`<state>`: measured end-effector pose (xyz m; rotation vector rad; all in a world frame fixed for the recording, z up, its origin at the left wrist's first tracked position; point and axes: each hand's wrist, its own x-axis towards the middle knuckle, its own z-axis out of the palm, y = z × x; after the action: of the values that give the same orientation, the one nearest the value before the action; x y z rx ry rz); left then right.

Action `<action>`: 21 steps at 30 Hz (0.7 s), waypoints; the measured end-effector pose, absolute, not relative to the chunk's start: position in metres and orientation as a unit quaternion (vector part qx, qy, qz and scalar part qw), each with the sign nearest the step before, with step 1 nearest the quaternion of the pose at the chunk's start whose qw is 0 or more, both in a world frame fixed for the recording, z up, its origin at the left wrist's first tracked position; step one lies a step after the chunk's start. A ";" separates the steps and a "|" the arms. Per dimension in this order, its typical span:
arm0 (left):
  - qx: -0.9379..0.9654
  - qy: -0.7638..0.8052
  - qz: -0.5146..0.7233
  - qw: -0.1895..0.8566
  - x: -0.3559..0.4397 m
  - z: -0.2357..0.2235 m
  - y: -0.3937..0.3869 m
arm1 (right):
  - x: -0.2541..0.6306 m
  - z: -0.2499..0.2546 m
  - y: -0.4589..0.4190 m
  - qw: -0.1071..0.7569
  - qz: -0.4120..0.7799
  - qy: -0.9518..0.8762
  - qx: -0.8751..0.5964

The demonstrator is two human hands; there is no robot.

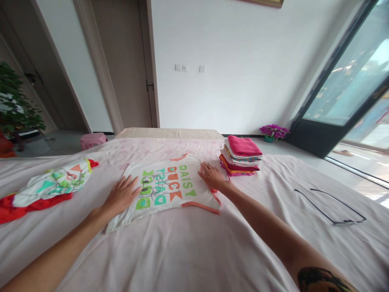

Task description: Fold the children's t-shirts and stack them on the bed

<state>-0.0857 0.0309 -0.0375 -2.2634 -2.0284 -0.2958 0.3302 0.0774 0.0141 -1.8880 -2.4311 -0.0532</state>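
A small white T-shirt (164, 192) with orange trim and green, teal and orange lettering lies spread on a pale pink sheet (170, 251). Its hem end points left and its neck end points right. My left hand (123, 194) rests flat near the hem, fingers stretched out. On the neck end, by a sleeve, lies my right hand (212, 176) with its fingers extended over the cloth. Neither hand is wrapped round the fabric.
A stack of folded clothes (241, 156) stands just right of my right hand. Eyeglasses (334, 211) lie farther right. On the left is a crumpled white and red garment (51, 186). A pink stool (93, 140) and purple flowers (273, 132) are beyond the bed.
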 end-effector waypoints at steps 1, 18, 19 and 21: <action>-0.759 -0.641 -0.107 0.043 -0.079 -0.038 0.021 | 0.327 0.013 0.065 0.043 -0.008 -0.803 -0.595; -0.836 -0.534 -0.117 0.042 -0.095 -0.045 -0.064 | 0.370 0.003 -0.027 0.054 0.018 -0.849 -0.526; -0.835 -0.536 -0.124 0.039 -0.094 -0.044 -0.064 | 0.371 0.002 -0.031 0.063 0.018 -0.845 -0.530; -0.832 -0.536 -0.140 0.024 -0.093 -0.041 -0.066 | 0.373 0.000 -0.037 0.087 0.017 -0.842 -0.532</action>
<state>-0.0933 -0.0662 -0.0410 -2.5757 -1.6574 -0.4321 0.3735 -0.0375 0.0001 -1.5844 -2.5088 0.0515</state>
